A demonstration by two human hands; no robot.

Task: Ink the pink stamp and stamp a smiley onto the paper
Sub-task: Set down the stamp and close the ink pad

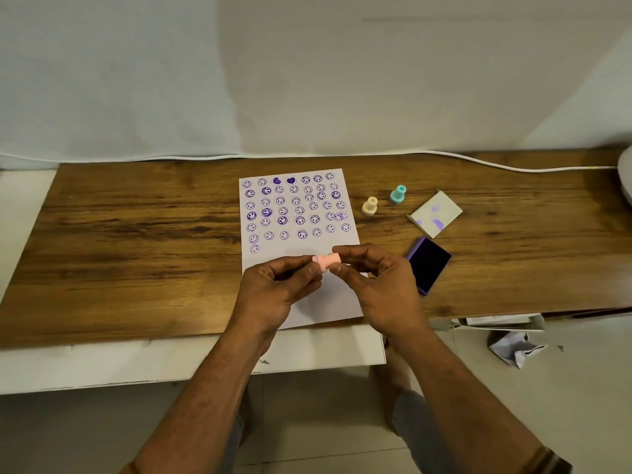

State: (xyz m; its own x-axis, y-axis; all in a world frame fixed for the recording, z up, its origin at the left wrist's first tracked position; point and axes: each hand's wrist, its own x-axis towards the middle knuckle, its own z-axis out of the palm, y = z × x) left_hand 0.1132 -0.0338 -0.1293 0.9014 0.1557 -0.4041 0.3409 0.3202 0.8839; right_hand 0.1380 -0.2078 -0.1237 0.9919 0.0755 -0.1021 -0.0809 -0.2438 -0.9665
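Observation:
A small pink stamp (327, 260) lies sideways between my two hands, a little above the lower part of the paper. My left hand (278, 289) pinches its left end and my right hand (379, 285) pinches its right end. The white paper (318, 302) lies on the wooden table and carries several rows of purple smileys and two purple hearts near its top. An open purple ink pad (429, 265) rests on the table just right of my right hand. The stamp's printing face is hidden.
A cream stamp (370, 205) and a teal stamp (397, 194) stand right of the paper. The ink pad's white lid (435, 214), smudged purple, lies behind the pad. A white cable (478, 162) runs along the table's back edge. Crumpled paper (513, 348) lies on the floor.

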